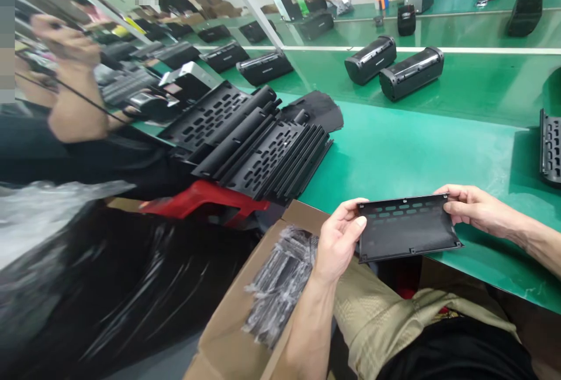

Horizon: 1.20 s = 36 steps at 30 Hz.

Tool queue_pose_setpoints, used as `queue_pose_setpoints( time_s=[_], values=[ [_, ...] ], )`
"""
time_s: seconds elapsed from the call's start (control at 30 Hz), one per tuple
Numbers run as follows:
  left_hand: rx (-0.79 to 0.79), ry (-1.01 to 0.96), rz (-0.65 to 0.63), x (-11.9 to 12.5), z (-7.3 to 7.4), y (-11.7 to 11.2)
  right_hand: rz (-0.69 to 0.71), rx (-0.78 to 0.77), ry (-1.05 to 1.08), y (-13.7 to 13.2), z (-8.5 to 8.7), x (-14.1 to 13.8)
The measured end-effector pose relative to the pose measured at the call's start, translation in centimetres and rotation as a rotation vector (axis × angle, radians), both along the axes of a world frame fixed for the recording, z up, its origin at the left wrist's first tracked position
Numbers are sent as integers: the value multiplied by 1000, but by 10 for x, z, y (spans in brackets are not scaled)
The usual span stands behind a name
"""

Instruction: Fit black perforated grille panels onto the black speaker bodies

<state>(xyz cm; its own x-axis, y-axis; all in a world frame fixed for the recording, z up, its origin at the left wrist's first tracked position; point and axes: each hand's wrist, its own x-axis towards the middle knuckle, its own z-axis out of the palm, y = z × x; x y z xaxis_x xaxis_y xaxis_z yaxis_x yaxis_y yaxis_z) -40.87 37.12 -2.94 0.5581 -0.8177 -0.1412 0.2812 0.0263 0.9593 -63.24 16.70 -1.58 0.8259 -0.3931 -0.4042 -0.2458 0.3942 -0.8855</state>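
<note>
Between my two hands is a black slotted plastic panel [409, 232], held above my lap at the front edge of the green table. My left hand [339, 239] grips its left end, thumb on the near face. At its upper right corner, my right hand [468, 207] pinches the panel between thumb and fingers. Rows of oblong slots run along its upper part, and small tabs sit on its edges. To the left, a pile of similar black panels [267, 158] lies on the table, some slotted side up.
An open cardboard box [236, 286] with plastic-wrapped parts [284, 280] stands left of my legs. Beyond are black speaker-like units [412, 73] on the green table [394, 140]. A co-worker's arm [79, 93] is at the left; other people sit across. A red stool [197, 201] is under the pile.
</note>
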Motion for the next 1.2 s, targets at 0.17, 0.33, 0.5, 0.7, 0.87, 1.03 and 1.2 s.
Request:
queue_pose_setpoints(
  time_s=[0.17, 0.33, 0.5, 0.7, 0.87, 1.03, 1.2],
  values=[
    [-1, 6, -20, 0, 2, 0, -13, -1, -3, 0, -3, -2],
    [-32, -21, -45, 1, 1, 1, -17, -41, 17, 1, -5, -4],
    [-36, -21, -42, 2, -1, 0, -7, -68, 13, 1, -2, -3],
    [-29, -36, -46, 4, 1, 1, 16, -77, 7, 2, 0, -3],
    [-25, -49, -35, 7, -1, 5, 21, -64, -34, 1, -3, -4],
    [-21, -121, -45, 9, -3, 12, 47, -76, -60, -2, -1, -6],
    [-48, -186, -9, 12, 3, 15, 92, -63, -80, -7, 4, -8]
  ],
)
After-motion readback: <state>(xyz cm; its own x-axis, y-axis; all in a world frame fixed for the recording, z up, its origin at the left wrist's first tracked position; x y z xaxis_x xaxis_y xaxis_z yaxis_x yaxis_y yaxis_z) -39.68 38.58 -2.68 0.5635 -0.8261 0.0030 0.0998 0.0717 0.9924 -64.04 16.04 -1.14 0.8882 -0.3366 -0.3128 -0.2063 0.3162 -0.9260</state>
